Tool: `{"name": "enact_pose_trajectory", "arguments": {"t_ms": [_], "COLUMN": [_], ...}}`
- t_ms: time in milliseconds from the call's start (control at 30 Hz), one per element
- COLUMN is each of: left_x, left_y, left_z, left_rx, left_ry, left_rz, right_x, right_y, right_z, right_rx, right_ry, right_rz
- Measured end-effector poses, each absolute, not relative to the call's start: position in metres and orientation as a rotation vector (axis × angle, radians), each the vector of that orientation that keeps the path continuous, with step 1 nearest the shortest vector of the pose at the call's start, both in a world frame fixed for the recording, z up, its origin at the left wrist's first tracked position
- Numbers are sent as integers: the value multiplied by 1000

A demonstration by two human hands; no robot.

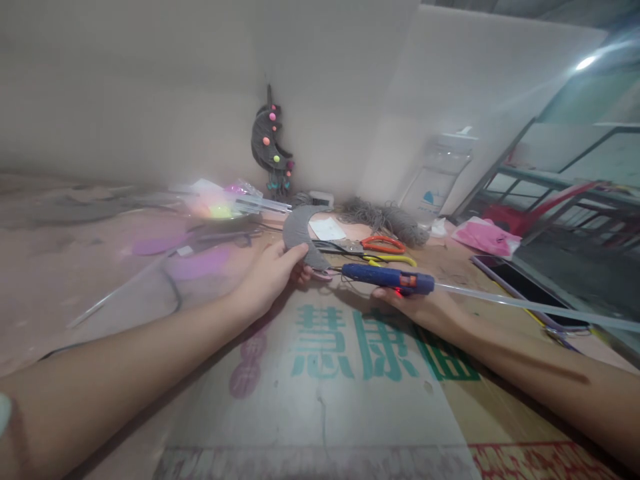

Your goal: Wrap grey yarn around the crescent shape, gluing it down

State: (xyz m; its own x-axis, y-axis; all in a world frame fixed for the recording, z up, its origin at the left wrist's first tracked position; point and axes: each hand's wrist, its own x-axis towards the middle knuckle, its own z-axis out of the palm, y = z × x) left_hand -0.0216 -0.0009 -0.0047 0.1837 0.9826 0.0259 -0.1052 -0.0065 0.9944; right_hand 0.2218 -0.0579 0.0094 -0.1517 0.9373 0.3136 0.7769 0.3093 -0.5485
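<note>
My left hand (280,270) pinches a grey crescent moon (299,230), thumb on its face and fingers behind; its surface looks wrapped in yarn. My right hand (405,301) is closed round a blue hot glue gun (370,275), where a small red light glows. A long clear glue stick (500,298) sticks out of the gun's rear. The nozzle points left at the crescent's lower tip; whether they touch I cannot tell. Something pinkish shows under that tip. Just behind lie orange-handled scissors (384,245) and a yellow-handled tool (395,260).
Printed cardboard (320,413) covers the near table. A finished-looking moon with pompoms (267,137) hangs on the wall. Grey yarn (405,223), a plastic bottle (437,177), pink packaging (485,235) and a phone (525,290) lie or stand behind and right. Glue sticks (260,202) lie left.
</note>
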Motion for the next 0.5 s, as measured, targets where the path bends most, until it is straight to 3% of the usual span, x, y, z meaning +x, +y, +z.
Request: {"name": "enact_pose_trajectory", "arguments": {"t_ms": [500], "left_x": [-23], "left_y": [-1], "left_z": [-6], "left_rx": [1210], "left_ry": [967], "left_rz": [1124], "right_x": [225], "right_y": [-55], "right_z": [7], "right_rx": [-1498], "right_ry": [-1942], "right_rz": [391]}}
